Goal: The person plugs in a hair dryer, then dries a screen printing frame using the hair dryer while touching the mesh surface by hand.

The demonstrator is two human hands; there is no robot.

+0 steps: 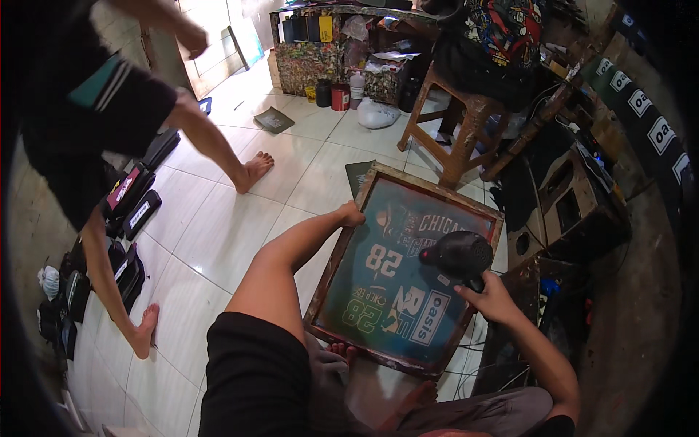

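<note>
A screen-printing frame [354,273] leans tilted in front of my legs, a blue-green mesh with pale letter and number designs set in a worn wooden border. My left hand [352,214] is closed around its left edge, near the upper corner. In my right hand [489,297] is the handle of a black hair dryer [460,255]. The dryer is over the right part of the mesh and hides some of the designs there. Whether it touches the mesh I cannot tell.
Another person [207,135] stands barefoot at the left, beside several dark cases [142,213] along the wall. A wooden stool [453,138] bearing a dark bag stands beyond the frame. Speaker-like boxes [564,211] and cables are at the right. Bottles and cans [340,97] line the back.
</note>
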